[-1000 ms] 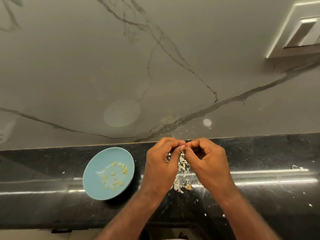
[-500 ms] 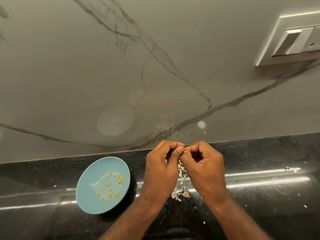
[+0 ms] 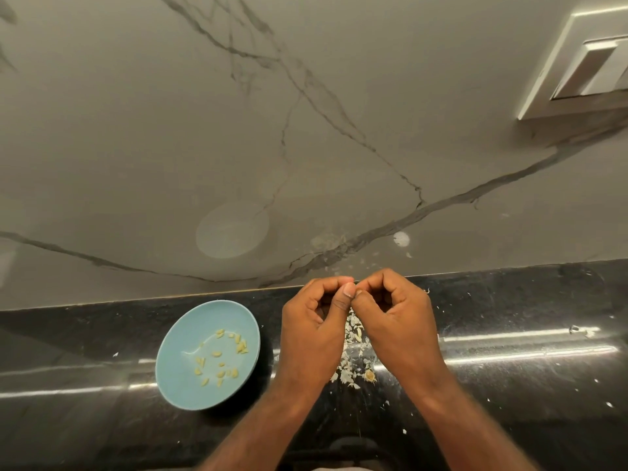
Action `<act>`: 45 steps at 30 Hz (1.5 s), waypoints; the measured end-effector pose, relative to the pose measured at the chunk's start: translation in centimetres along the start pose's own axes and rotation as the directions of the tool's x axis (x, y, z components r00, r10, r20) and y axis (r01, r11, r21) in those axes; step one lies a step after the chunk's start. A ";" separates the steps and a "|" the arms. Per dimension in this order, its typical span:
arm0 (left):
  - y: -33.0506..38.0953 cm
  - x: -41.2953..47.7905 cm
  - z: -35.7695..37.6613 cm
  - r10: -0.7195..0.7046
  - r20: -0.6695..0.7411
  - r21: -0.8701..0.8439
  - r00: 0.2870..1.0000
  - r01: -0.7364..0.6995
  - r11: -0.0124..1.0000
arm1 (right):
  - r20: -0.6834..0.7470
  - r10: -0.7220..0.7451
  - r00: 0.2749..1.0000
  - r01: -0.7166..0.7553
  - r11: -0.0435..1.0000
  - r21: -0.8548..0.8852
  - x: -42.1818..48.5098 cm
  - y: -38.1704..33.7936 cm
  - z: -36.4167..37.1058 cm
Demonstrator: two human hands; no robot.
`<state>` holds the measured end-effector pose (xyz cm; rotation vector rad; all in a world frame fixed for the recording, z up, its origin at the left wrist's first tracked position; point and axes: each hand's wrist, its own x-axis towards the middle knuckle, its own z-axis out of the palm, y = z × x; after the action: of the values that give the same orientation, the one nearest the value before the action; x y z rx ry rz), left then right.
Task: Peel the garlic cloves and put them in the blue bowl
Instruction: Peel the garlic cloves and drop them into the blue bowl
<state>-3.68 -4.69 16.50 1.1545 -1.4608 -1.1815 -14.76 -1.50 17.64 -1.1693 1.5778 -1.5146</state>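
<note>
My left hand (image 3: 312, 328) and my right hand (image 3: 397, 317) meet fingertip to fingertip above the black counter (image 3: 509, 385), thumbs and forefingers curled together and pinching something tiny between them; the garlic clove itself is hidden by the fingers. Below the hands lies a heap of pale garlic skins (image 3: 355, 355). The blue bowl (image 3: 176, 372) stands on the counter to the left of my left hand, with several small yellow peeled cloves (image 3: 221, 358) scattered inside it.
A grey marble wall (image 3: 306, 130) with dark veins rises right behind the counter. A white switch plate (image 3: 584, 62) is on the wall at the upper right. Small white skin flakes (image 3: 577, 329) dot the counter to the right.
Both hands stay pinched together at the same spot over the skins. The view has shifted slightly, nothing else moved.
</note>
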 end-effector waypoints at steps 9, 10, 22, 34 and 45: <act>-0.5 0.7 -0.1 -0.258 0.010 -0.323 0.966 0.248 0.913 | 0.041 0.037 0.998 -0.034 0.998 -0.062 -0.1 1.8 -0.8; -0.6 0.7 -0.1 -0.265 0.013 -0.320 0.964 0.255 0.913 | 0.025 0.048 0.999 -0.046 0.996 -0.078 0.0 2.1 -1.0; -1.7 0.2 -0.6 -0.332 0.094 -0.192 0.939 0.345 0.919 | 0.169 0.071 0.983 -0.055 0.994 -0.096 -0.3 2.2 -1.6; -1.2 0.1 -1.6 -0.339 0.159 -0.235 0.927 0.369 0.899 | 0.167 0.054 0.984 -0.047 0.998 -0.044 -0.4 1.8 -1.6; 0.4 -0.1 -1.6 -0.260 0.063 -0.199 0.964 0.267 0.943 | 0.143 0.045 0.989 -0.049 0.999 0.023 -0.9 0.9 -1.1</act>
<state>-2.18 -4.78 17.10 1.2144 -1.2015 -1.5073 -15.55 -0.25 16.72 -1.1899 1.4759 -1.3860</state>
